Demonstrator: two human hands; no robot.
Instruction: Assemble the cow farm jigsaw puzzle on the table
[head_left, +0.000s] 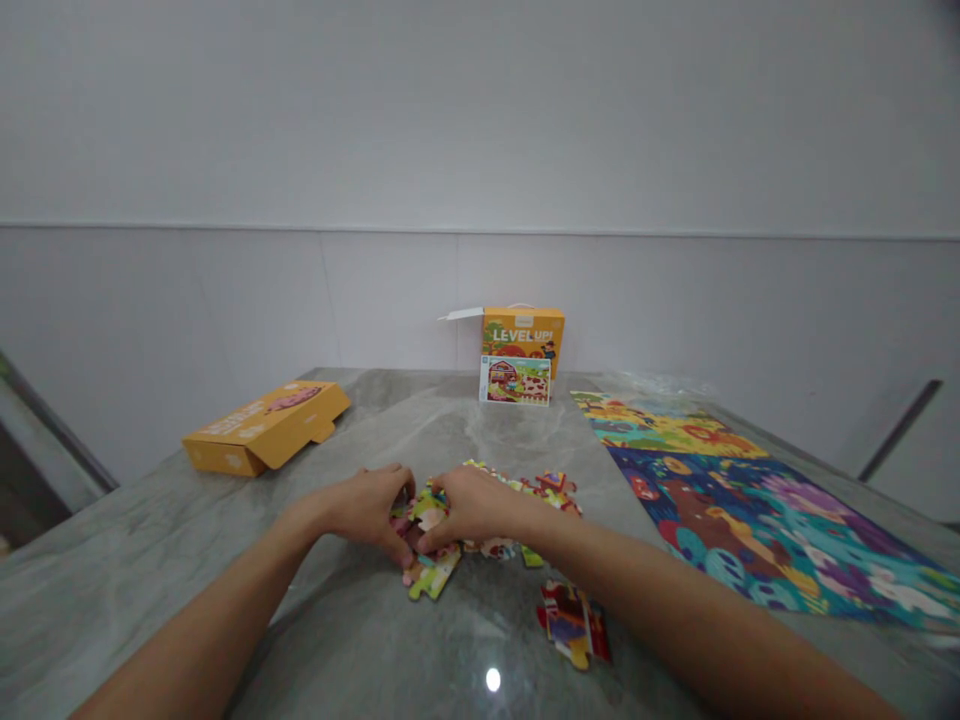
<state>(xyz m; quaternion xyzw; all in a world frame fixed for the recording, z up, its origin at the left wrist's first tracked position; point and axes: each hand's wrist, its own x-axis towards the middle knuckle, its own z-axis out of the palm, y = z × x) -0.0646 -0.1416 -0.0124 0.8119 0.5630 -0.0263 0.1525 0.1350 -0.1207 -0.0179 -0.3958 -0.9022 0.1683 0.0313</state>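
My left hand (373, 508) and my right hand (480, 505) meet over the grey marble-look table, fingers curled and thumbs almost together. Between them they grip colourful jigsaw puzzle pieces (433, 574), mostly green, pink and yellow. Part of these pieces is hidden under my fingers. More puzzle pieces (555, 484) lie behind and beside my right hand, partly covered by it. Nearer to me, below my right forearm, a small red and purple cluster of puzzle pieces (571, 622) lies apart from the others.
An orange box (262, 425) with an open flap lies at the left. At the back stands an orange "LEVEL UP!" box (523, 330), a farm picture card (516, 381) leaning before it. Large assembled puzzles (750, 520) cover the right side. Clear plastic (664, 384) lies behind them.
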